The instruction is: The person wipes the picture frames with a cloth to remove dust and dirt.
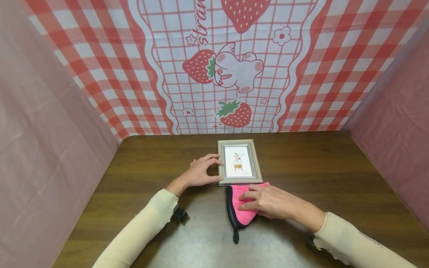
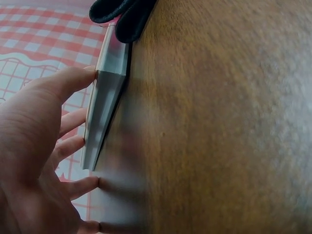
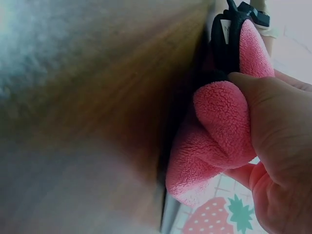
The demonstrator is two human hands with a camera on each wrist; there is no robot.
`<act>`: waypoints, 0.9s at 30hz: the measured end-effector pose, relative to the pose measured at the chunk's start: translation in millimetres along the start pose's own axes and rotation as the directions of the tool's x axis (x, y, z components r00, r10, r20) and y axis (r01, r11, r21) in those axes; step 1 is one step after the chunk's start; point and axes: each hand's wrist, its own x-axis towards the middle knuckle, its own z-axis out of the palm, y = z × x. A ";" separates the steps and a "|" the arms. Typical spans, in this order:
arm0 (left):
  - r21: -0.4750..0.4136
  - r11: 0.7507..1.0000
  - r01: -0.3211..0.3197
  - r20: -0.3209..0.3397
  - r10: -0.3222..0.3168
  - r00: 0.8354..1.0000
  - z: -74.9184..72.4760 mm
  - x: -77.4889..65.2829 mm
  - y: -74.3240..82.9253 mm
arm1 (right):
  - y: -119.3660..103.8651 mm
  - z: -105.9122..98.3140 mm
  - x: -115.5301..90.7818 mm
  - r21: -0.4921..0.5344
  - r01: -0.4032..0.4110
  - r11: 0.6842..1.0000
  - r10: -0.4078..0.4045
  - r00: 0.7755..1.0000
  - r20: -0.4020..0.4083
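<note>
A picture frame point(image 1: 238, 163) with a pale border and a potted-plant print lies face up on the table. My left hand point(image 1: 201, 172) is at its left side, fingers spread; in the left wrist view the thumb point(image 2: 80, 78) and some fingertips touch the edge of the frame point(image 2: 100, 117). Just in front of the frame, my right hand point(image 1: 276, 203) holds a folded pink fleece cloth point(image 1: 246, 219) with black trim and a black hanging loop point(image 1: 236, 236). In the right wrist view the cloth point(image 3: 224, 122) bunches against the thumb; the other fingers are partly hidden.
The dark wood table point(image 1: 161, 156) reaches back to a red-and-white checked strawberry curtain point(image 1: 234, 108). Pinkish drapes point(image 1: 50, 123) hang along both sides. A black wrist device point(image 1: 180, 214) sits at the left sleeve.
</note>
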 end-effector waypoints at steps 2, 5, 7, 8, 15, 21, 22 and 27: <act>-0.016 1.000 -0.008 -0.008 0.008 1.000 -2.1 -1.7 4.2 | 1.2 -4.3 0.0 -0.015 0.003 1.000 -0.004 1.000 -0.011; -0.029 0.999 -0.017 -0.017 0.017 1.000 -3.8 -3.5 7.4 | 4.1 -12.5 -0.7 -0.025 -0.018 1.000 0.017 1.000 -0.011; -0.025 1.000 -0.015 -0.014 0.015 1.000 -3.3 -3.2 6.4 | 6.2 -18.4 -1.3 -0.020 -0.043 0.999 0.043 0.999 -0.007; -0.020 1.000 -0.013 -0.010 0.013 1.000 -2.7 -2.6 4.9 | 7.4 -21.1 -1.6 -0.018 -0.054 0.998 0.054 0.999 -0.006; 0.023 1.000 -0.005 0.003 0.005 1.000 3.0 2.5 -6.1 | 15.9 -35.7 -3.5 0.002 -0.087 0.996 0.087 0.996 -0.034; 0.044 0.999 -0.001 0.003 0.001 1.000 5.3 5.1 -9.9 | 25.9 -45.8 -6.0 0.003 -0.110 0.994 0.110 0.991 -0.079; 0.044 0.999 -0.001 0.001 0.001 1.000 5.8 5.3 -10.4 | 27.4 -47.5 -6.2 0.000 -0.114 0.993 0.114 0.990 -0.083; 0.031 0.999 -0.011 -0.004 0.011 1.000 6.1 4.2 -10.0 | 33.6 -55.9 -7.7 -0.006 -0.148 0.989 0.146 0.986 -0.085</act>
